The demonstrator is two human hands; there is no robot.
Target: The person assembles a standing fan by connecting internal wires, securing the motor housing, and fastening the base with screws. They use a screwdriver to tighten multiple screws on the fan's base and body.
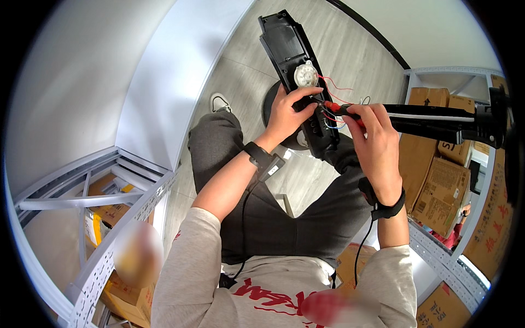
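Observation:
A long black plastic housing [288, 46] lies tilted in front of me, its inner side facing up. A round whitish, translucent motor-like part [305, 75] sits in it, with thin red and blue wires loose beside it. My left hand [287, 113] grips the housing's left edge, thumb and forefinger curved over the inside. My right hand [377, 139] is closed round a screwdriver [333, 107] with a red and black handle. It points left toward the housing's inside, close to my left fingertips; the tip is too small to make out.
Behind my right hand a long black part [426, 121] with a pale stripe reaches to the right. Cardboard boxes [442, 195] fill a metal shelf on the right. Another metal rack [109, 249] with boxes stands at left. A round black stool [269, 104] is partly under the housing.

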